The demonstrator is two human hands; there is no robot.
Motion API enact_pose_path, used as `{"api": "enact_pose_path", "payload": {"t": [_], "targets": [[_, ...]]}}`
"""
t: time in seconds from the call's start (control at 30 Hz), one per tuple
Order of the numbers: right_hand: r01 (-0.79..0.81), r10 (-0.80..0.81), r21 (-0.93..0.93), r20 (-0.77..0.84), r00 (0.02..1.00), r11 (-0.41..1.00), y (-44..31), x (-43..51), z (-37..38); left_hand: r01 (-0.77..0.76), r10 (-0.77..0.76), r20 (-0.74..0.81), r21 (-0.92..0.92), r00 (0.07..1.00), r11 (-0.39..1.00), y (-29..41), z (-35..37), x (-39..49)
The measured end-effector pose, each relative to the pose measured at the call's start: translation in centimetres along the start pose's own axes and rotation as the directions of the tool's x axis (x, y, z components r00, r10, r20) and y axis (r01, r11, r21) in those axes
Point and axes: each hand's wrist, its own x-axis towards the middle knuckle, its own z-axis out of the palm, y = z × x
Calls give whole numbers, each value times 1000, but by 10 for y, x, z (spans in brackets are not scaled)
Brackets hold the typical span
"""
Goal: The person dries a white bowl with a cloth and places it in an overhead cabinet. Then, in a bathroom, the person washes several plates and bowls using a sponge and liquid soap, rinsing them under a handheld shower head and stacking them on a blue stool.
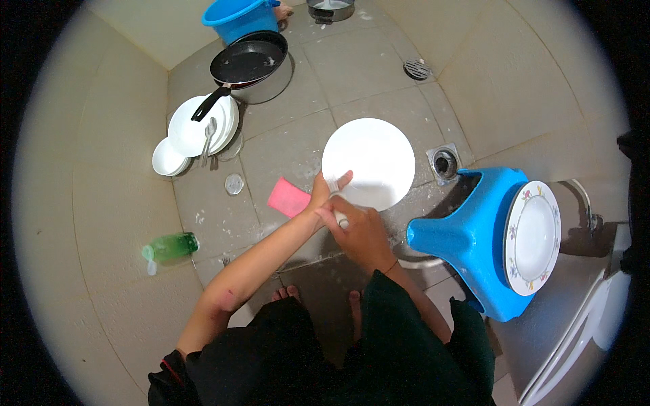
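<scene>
A white round plate (373,157) is held at its near edge by my left hand (321,195), whose thumb lies over its surface. My right hand (358,226) crosses in front, closed around the white handle of a brush (341,220) whose head is over the plate's near left edge; the brush is partly hidden by the fingers. Close to the left wrist, a pink sponge or cloth (288,197) shows, partly hidden behind the hand. Below the hands are the person's bare feet on the tiled floor.
On the floor at the left are stacked white plates (190,129), spoons (208,134), white bowls (169,158), a black frying pan (249,61) and a green bottle (172,246). A blue basin (241,18) stands behind. To the right, a blue stool (467,228) bears a flowered plate (533,238), near a floor drain (445,163).
</scene>
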Motion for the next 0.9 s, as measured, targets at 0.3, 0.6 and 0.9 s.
{"api": "enact_pose_path", "payload": {"t": [0.3, 0.6, 0.9], "targets": [[-170, 159, -177, -75, 984, 969, 12, 3, -10, -331, 339, 2, 231, 941, 915, -9, -4, 1], [-13, 33, 59, -354, 935, 998, 21, 17, -28, -485, 533, 123, 615, 837, 621, 29, 2, -21], [-35, 41, 70, -89, 995, 997, -12, 2, -35, -762, 637, 491, 598, 595, 250, 47, 5, -11]]}}
